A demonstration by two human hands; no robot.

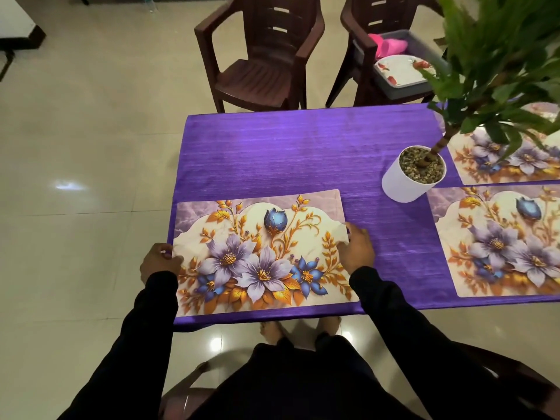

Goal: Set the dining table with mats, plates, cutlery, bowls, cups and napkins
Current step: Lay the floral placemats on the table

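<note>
Both grips hold the nearest floral mat [260, 253] flat on the purple table [303, 153]: left hand [159, 261] pinches its left edge, right hand [357, 251] its right edge. Beyond stands a potted plant [413, 174], two more mats [500, 241] beside it, then chairs [260, 56], one carrying a tray of plates [403, 71].

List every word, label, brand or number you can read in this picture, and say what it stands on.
None: no readable text shows anywhere.
The floral mat held by the left hand and right hand bears only a flower print.
The white pot is plain.
The plate in the grey tub shows red motifs, no lettering.
</note>
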